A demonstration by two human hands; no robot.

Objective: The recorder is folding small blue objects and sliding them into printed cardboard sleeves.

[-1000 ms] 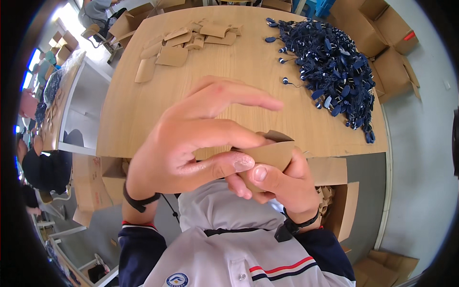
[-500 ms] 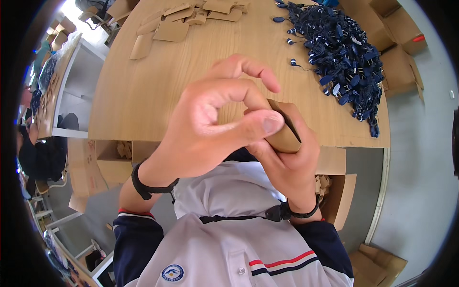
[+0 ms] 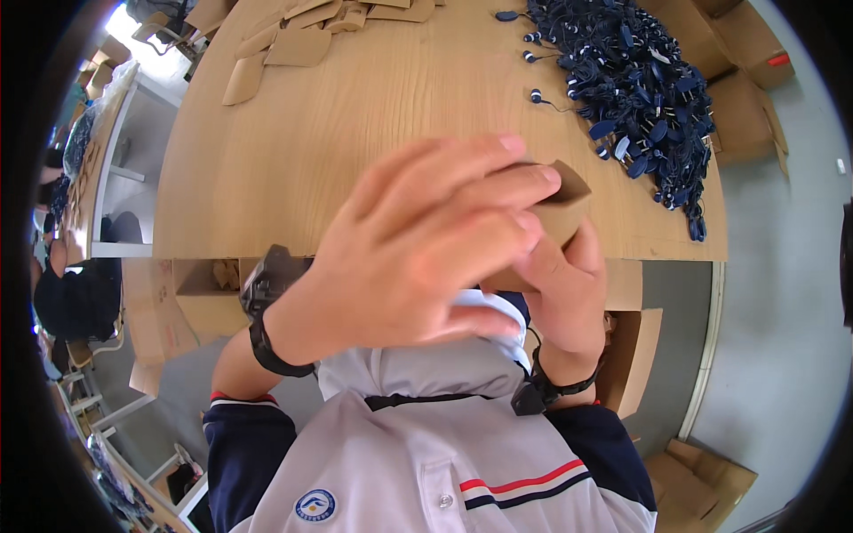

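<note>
My right hand (image 3: 569, 284) grips a small brown cardboard box (image 3: 566, 216), held above my lap at the table's near edge. The box's top end gapes, with one flap standing up. My left hand (image 3: 426, 240) reaches across in front of it, fingers stretched out side by side, their tips at the box's upper edge. That hand hides much of the box, so I cannot tell whether the fingertips press on it. Both wrists wear black bands.
Flattened brown cardboard boxes (image 3: 298, 46) lie at the table's far left. A heap of dark blue corded earphones (image 3: 635, 98) covers the right side. Open cartons (image 3: 213, 311) stand below the near edge, another carton (image 3: 635, 364) at lower right.
My left hand has gone from curled finger and thumb at the box to outstretched fingers across it. The box has tilted more upright in my right hand, its open end now showing.
</note>
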